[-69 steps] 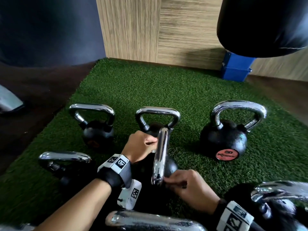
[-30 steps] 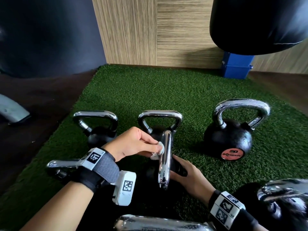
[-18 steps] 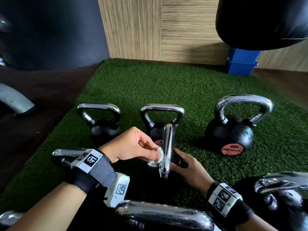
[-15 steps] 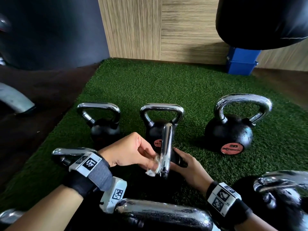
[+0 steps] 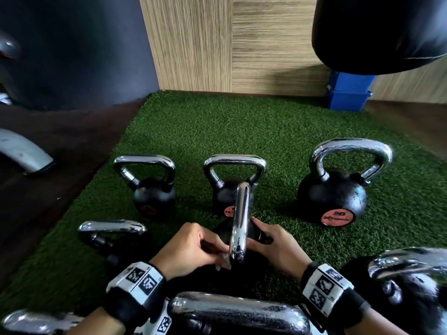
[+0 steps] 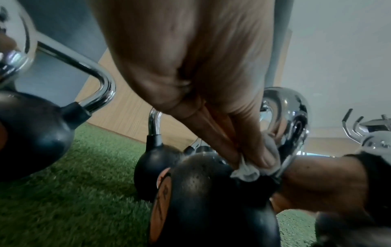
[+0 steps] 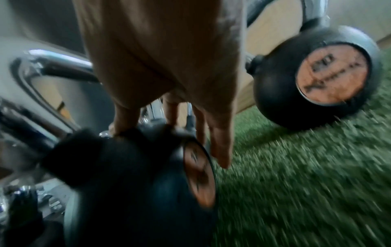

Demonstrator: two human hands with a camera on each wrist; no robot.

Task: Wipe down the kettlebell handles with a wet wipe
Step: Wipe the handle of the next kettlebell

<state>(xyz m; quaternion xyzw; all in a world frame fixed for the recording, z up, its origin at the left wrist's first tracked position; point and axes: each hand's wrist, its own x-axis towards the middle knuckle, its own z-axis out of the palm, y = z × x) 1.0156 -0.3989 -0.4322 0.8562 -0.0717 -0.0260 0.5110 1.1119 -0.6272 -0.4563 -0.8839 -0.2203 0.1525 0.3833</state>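
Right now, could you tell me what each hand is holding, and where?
The left hand pinches a wet wipe between fingertips against the near end of the chrome handle. The right hand steadies the kettlebell's black body, fingers spread.

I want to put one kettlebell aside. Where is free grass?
Free: the green turf between the back row of black chrome-handled kettlebells and the wooden wall. Crowded: the near edge around the left hand and right hand.
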